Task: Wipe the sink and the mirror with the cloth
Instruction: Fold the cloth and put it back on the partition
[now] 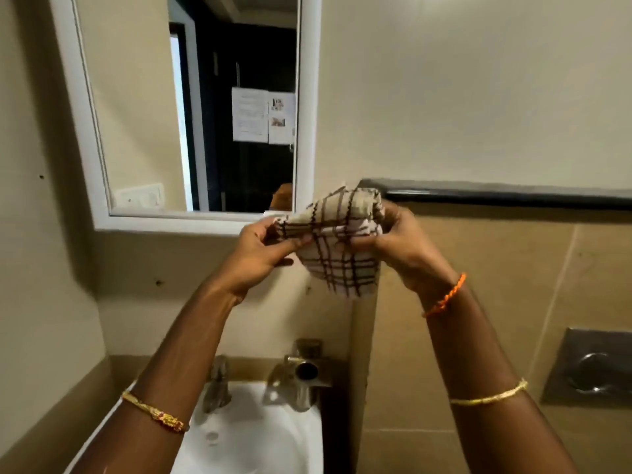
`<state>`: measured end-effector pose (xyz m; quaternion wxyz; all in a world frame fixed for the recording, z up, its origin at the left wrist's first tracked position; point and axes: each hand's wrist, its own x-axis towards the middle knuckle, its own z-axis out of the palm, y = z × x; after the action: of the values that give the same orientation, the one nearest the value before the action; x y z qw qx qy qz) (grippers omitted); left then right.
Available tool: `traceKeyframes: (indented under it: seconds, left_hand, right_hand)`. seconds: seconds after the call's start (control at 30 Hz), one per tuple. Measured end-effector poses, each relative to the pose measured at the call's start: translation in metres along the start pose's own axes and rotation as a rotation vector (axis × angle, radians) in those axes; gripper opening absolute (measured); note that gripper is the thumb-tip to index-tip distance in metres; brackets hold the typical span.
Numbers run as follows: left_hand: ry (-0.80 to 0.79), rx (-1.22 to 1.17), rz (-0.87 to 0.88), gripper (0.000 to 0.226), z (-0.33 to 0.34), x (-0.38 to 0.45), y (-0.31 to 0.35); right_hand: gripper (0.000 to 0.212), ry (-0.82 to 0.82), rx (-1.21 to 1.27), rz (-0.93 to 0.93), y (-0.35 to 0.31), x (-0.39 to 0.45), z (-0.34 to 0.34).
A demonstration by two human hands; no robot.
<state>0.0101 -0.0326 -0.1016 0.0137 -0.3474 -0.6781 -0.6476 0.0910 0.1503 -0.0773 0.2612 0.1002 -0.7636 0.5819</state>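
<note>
We hold the checked cloth up in front of us with both hands, bunched between them, well above the white sink and just beside the lower right corner of the white-framed mirror. Our left hand pinches the cloth's left edge, thumb and fingers curled round the fabric; our right hand grips its right side, fingers folded over the gathered top, and a loose end hangs down between our wrists. An orange thread bracelet circles our right wrist, with gold bangles further down both forearms. Below, a steel tap and a steel wall fitting stand behind the basin. A dark ledge runs along the tiled wall to the right.
</note>
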Motion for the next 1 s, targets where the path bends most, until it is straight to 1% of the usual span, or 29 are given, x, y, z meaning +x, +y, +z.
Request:
traceKeyframes:
  seconds: [0.07, 0.1, 0.13, 0.17, 0.23, 0.27, 0.3, 0.33, 0.37, 0.43, 0.47, 0.5, 0.53, 0.57, 0.63, 0.7, 0.87, 0.9, 0.93, 1.0]
  left_hand:
    - [0.129, 0.053, 0.125, 0.021, 0.016, 0.020, 0.032]
    - [0.189, 0.055, 0.146, 0.018, 0.024, 0.032, 0.047]
    - [0.224, 0.014, 0.121, 0.017, 0.031, 0.045, 0.060]
    - [0.210, -0.075, 0.057, 0.018, 0.038, 0.059, 0.072]
    - [0.070, -0.306, -0.102, 0.017, 0.053, 0.085, 0.094]
    - [0.002, -0.405, -0.152, 0.020, 0.061, 0.097, 0.101]
    - [-0.044, -0.461, -0.178, 0.022, 0.070, 0.108, 0.106]
    - [-0.066, -0.476, -0.194, 0.024, 0.078, 0.119, 0.108]
    - [-0.073, -0.411, -0.198, 0.026, 0.086, 0.129, 0.105]
    - [-0.085, -0.081, -0.190, 0.024, 0.102, 0.147, 0.092]
    - [-0.083, 0.075, -0.190, 0.021, 0.108, 0.153, 0.086]
    - [-0.077, 0.173, -0.200, 0.017, 0.112, 0.158, 0.080]
    - [-0.074, 0.219, -0.208, 0.014, 0.114, 0.164, 0.074]
    - [-0.071, 0.236, -0.193, 0.016, 0.115, 0.171, 0.069]
    - [-0.063, 0.255, -0.127, 0.032, 0.115, 0.180, 0.065]
    - [-0.040, 0.289, -0.067, 0.040, 0.116, 0.183, 0.062]
    - [0.136, 0.523, 0.033, 0.038, 0.124, 0.183, 0.046]
    - [0.137, 0.536, 0.049, 0.038, 0.124, 0.185, 0.042]
    - [0.105, 0.556, 0.039, 0.039, 0.124, 0.186, 0.040]
    - [0.000, 0.635, -0.033, 0.048, 0.119, 0.191, 0.036]
  right_hand:
    - [0.041, 0.058, -0.149, -0.271, -0.036, 0.010, -0.021]
    - [0.039, 0.113, -0.238, -0.410, -0.049, 0.016, -0.031]
    - [0.039, 0.193, -0.359, -0.543, -0.059, 0.024, -0.041]
    - [0.039, 0.290, -0.512, -0.661, -0.064, 0.035, -0.051]
    - [0.039, 0.458, -0.835, -0.796, -0.067, 0.056, -0.070]
    - [0.041, 0.490, -0.973, -0.819, -0.065, 0.065, -0.079]
    - [0.042, 0.486, -1.100, -0.826, -0.060, 0.072, -0.088]
    - [0.043, 0.454, -1.207, -0.796, -0.053, 0.078, -0.097]
    - [0.044, 0.395, -1.278, -0.706, -0.045, 0.082, -0.104]
    - [0.045, 0.235, -1.298, -0.410, -0.030, 0.084, -0.118]
    - [0.047, 0.132, -1.256, -0.260, -0.026, 0.083, -0.124]
    - [0.048, 0.037, -1.196, -0.148, -0.024, 0.082, -0.128]
    - [0.050, -0.040, -1.138, -0.069, -0.024, 0.081, -0.130]
    - [0.051, -0.094, -1.078, -0.004, -0.027, 0.080, -0.131]
    - [0.050, -0.141, -0.940, 0.118, -0.036, 0.079, -0.131]
    - [0.049, -0.116, -0.881, 0.165, -0.038, 0.082, -0.131]
    - [0.059, -0.008, -1.048, 0.139, -0.025, 0.090, -0.127]
    - [0.059, 0.013, -1.070, 0.134, -0.022, 0.090, -0.126]
    - [0.060, 0.026, -1.090, 0.132, -0.020, 0.091, -0.124]
    - [0.060, 0.020, -1.076, 0.145, -0.018, 0.091, -0.123]
